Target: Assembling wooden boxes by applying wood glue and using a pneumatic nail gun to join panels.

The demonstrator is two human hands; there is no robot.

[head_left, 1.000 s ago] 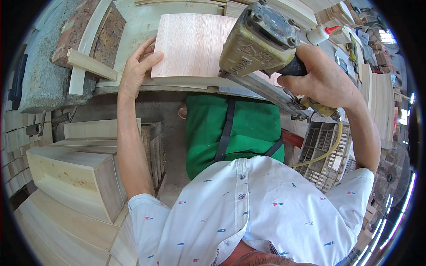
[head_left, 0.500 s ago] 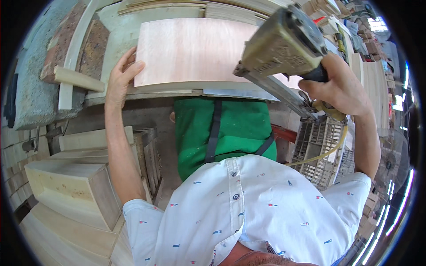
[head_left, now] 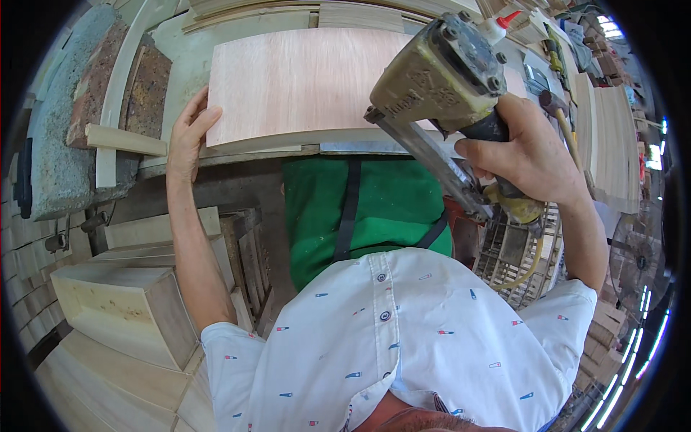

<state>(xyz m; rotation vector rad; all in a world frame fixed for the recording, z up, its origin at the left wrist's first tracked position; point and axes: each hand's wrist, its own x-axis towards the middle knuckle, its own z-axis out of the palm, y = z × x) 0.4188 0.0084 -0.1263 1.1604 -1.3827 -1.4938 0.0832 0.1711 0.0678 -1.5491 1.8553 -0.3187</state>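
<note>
A pinkish, flat wooden panel (head_left: 295,86) lies on the workbench in front of me, with a strip of paler wood showing under its near edge. My left hand (head_left: 188,137) grips the panel's left end, thumb along the edge and fingers behind it. In my right hand (head_left: 536,151) is a pneumatic nail gun (head_left: 435,75), the fingers wrapped round its dark handle. The gun is tilted above the panel's right part and hides some of it. Its nose points left over the panel, and its long magazine slants down toward me. Whether the nose touches the wood I cannot tell.
Left on the bench are a concrete block (head_left: 54,144), a brick (head_left: 150,90) and wooden strips (head_left: 126,140). Wooden boxes (head_left: 108,295) are stacked at lower left. A red-tipped bottle (head_left: 495,30), a hammer (head_left: 553,103) and stacked boards (head_left: 615,144) lie right. A yellow hose (head_left: 531,270) hangs from the gun.
My right hand has brought the nail gun a little to the left over the panel. The hammer beside it now shows. My left hand keeps its grip; the whole view has shifted slightly.
</note>
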